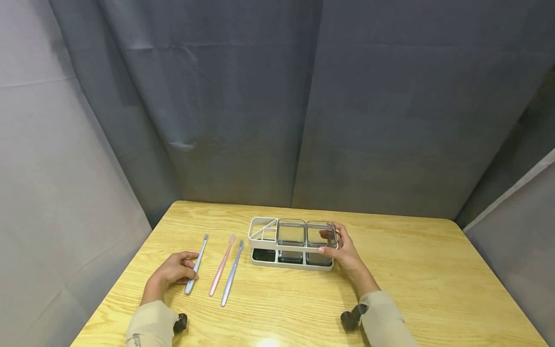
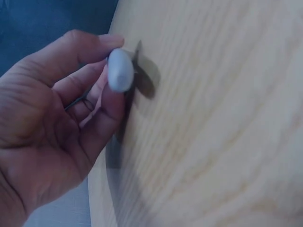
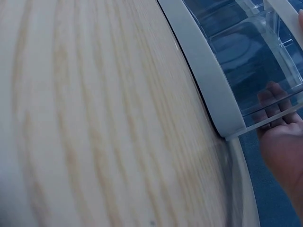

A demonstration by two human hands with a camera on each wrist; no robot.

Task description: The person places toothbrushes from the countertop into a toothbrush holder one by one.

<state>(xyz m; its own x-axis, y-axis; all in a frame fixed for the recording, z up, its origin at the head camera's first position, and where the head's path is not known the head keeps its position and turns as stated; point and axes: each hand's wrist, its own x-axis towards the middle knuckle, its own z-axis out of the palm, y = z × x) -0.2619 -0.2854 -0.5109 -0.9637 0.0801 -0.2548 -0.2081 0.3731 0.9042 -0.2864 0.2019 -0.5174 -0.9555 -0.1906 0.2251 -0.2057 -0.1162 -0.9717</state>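
In the head view my left hand (image 1: pixel 174 270) pinches a light blue toothbrush (image 1: pixel 199 262) between thumb and fingers, near its handle end. The left wrist view shows the rounded handle end of that toothbrush (image 2: pixel 120 71) between the fingertips, close over the table. My right hand (image 1: pixel 350 256) grips the right end of a white toothbrush holder (image 1: pixel 292 266), thumb at the front rim and fingers round the back. Two clear square cups (image 1: pixel 291 233) sit in the holder beside a divided slot section. Through the clear cup in the right wrist view, fingers of the right hand (image 3: pixel 284 137) show behind it.
A pink toothbrush (image 1: pixel 222 267) and a blue-violet toothbrush (image 1: pixel 232 274) lie side by side between the left hand and the holder. Everything rests on a light wooden table (image 1: pixel 412 270). Grey curtains (image 1: pixel 243 106) hang behind and at both sides.
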